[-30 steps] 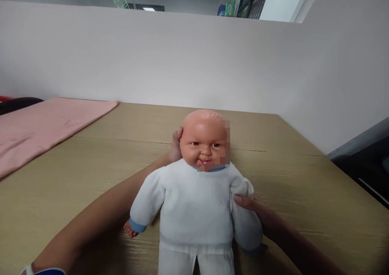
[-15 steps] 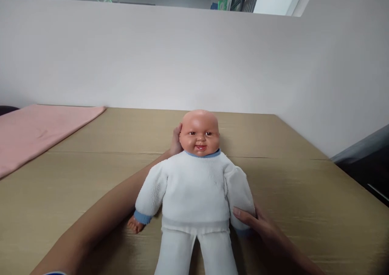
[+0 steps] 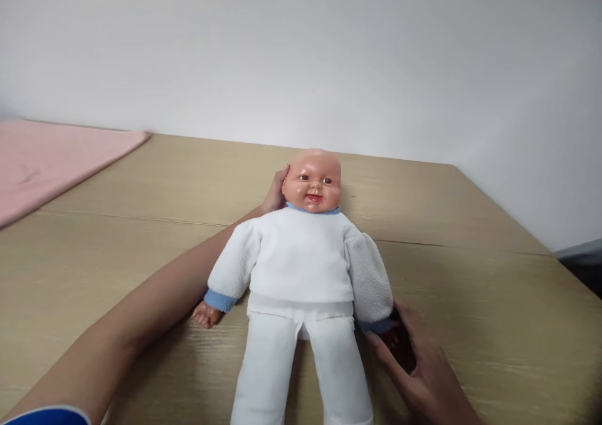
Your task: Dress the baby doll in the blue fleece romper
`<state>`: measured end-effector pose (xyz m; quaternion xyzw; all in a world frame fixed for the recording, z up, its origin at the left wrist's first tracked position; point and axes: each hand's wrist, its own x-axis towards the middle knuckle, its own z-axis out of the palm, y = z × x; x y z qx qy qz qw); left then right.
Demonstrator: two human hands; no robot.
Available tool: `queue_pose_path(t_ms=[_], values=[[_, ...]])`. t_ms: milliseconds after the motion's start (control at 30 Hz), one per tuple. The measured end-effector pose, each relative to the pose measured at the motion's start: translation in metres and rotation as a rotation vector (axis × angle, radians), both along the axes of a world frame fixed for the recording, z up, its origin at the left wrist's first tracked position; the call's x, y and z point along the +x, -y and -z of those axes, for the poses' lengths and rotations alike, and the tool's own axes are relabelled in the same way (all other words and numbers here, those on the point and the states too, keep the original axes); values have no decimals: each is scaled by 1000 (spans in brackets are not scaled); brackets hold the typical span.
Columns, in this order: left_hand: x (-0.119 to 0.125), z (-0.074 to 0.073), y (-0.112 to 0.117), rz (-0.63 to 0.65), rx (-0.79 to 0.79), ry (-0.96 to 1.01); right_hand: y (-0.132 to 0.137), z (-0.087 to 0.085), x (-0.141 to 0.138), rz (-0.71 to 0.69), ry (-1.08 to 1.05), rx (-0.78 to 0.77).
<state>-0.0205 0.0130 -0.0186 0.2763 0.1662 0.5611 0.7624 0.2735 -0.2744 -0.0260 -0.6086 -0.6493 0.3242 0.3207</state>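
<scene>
A bald baby doll [image 3: 301, 256] in a white fleece top and white trousers with blue cuffs lies face up, its feet cut off by the lower edge of the view. My left hand [image 3: 275, 193] cups the side of its head, most fingers hidden behind it; the forearm runs behind the doll's arm. Beside the doll's blue cuff on the right is my right hand [image 3: 421, 356], thumb and fingers spread around the doll's small hand. The thumb tip is close to the cuff; whether it touches cannot be told.
The doll rests on a wide tan table [image 3: 470, 287] with a seam across it. A pink cloth [image 3: 56, 162] lies at the far left. Behind the table stands a plain white wall [image 3: 301, 55]. Something dark [image 3: 583, 262] shows past the table's right edge.
The view has tilted down, so the doll and table sit higher. My right hand has loosened from the doll's sleeve and slid down to its cuff. My left hand stays at the head.
</scene>
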Motion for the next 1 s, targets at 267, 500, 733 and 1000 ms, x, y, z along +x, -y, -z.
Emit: queue_pose_path(t_ms=[267,500,733,1000], values=[[-15,-6,10,293,-128,-89,3,-10,2,51,41,-85],[-15,-5,8,310,-113,-155,0,-1,8,79,147,79],[-14,-8,10,330,-70,-209,-3,-9,10,46,159,43],[-11,-11,13,261,-29,-232,-3,-5,16,32,168,45]])
